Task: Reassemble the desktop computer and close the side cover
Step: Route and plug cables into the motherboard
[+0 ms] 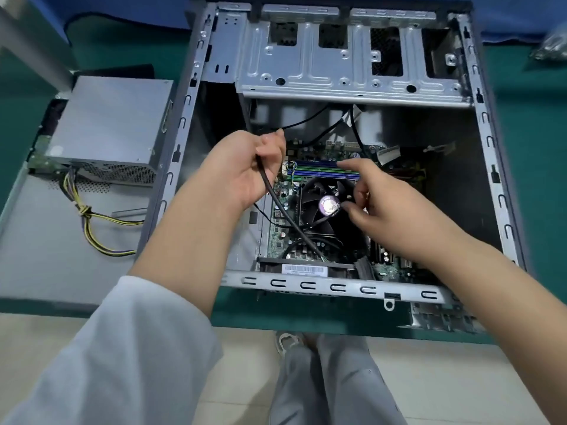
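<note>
An open grey computer case (pixel 487 142) lies on its side on the green table. Inside are the motherboard (pixel 280 228), a black CPU fan (pixel 322 207) with a purple centre sticker, and blue and green memory slots (pixel 319 168). My left hand (pixel 245 167) grips a thick black cable (pixel 291 222) that runs down across the board. My right hand (pixel 380 210) hovers over the fan with loosely bent fingers, its index finger pointing toward the memory slots; it holds nothing that I can see.
A grey power supply (pixel 113 124) with yellow and black wires (pixel 89 222) rests on the removed side panel (pixel 46 271) left of the case. The metal drive cage (pixel 337 69) spans the case's far end. A bag of small parts (pixel 552 44) lies at the far right.
</note>
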The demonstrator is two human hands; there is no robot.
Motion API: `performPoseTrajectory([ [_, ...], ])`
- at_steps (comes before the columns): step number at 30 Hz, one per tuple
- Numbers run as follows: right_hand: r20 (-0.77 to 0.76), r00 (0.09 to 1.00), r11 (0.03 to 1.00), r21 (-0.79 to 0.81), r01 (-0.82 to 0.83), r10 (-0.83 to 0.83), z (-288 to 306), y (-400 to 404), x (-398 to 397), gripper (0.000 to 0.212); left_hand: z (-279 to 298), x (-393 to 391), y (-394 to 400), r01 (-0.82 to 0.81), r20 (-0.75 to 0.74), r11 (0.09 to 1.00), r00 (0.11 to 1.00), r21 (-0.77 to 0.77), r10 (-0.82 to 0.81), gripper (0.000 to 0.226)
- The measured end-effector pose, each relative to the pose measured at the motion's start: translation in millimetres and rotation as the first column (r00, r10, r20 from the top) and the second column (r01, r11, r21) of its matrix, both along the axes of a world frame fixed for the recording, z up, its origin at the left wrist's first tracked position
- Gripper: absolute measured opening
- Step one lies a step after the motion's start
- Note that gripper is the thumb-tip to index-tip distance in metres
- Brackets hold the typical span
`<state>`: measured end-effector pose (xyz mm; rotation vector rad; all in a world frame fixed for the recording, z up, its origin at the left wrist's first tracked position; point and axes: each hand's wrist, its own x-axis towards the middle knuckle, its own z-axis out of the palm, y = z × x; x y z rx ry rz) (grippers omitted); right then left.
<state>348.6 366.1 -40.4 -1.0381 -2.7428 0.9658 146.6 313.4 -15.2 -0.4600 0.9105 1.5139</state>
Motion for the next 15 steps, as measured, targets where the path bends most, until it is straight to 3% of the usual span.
performPoseTrajectory([
  [3, -0.106, 0.988, 0.988, -0.097, -0.120, 0.109, 6, -4, -2, 0.076, 5, -6, -5, -0.161, 0.428, 0.980, 0.899, 0.117, 0.097, 0.022],
  [7, -0.117, 0.958, 0.965, 0.023, -0.262, 0.263, 13, -6, -3, 0.083, 9, -8, -11, -0.268, 0.630, 0.949, 0.769, 0.165, 0.108, 0.020],
  [9, -0.038, 0.917, 0.902, 0.199, -0.382, 0.397, 13, -9, -5, 0.079, 9, -8, -11, -0.361, 0.644, 0.925, 0.738, 0.122, 0.203, 0.022],
  [11, 0.009, 0.873, 0.837, 0.278, -0.471, 0.488, 13, -10, -7, 0.071, 6, -8, -10, -0.410, 0.598, 0.908, 0.749, 0.081, 0.285, 0.028],
  [13, -0.087, 0.882, 0.877, 0.188, -0.441, 0.463, 13, -11, -8, 0.060, 2, -7, -8, -0.381, 0.508, 0.923, 0.807, 0.055, 0.302, 0.027],
  [15, -0.258, 0.935, 0.963, -0.049, -0.265, 0.244, 14, -11, -7, 0.053, 0, -4, -5, -0.278, 0.358, 0.960, 0.900, 0.028, 0.250, 0.027],
])
